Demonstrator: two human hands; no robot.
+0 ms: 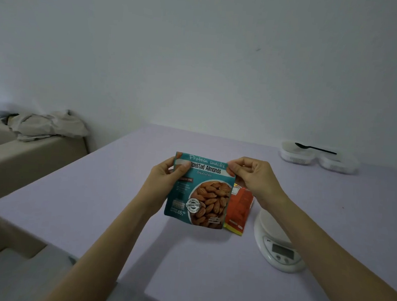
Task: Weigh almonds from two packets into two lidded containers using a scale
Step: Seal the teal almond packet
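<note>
Overlapping the red packet (239, 208), the teal packet (201, 193) hangs near the scale (277, 246).

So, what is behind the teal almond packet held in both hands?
An orange-red packet lies on the table behind the teal packet. Only its right part shows; the rest is covered.

A plain pale wall (200, 44) fills the upper half, evenly and dimly lit. Below it lies a lilac worktop (110, 191). To the left stands beige furniture (27, 159), with a crumpled light cloth (49, 125) lying on top.
</note>
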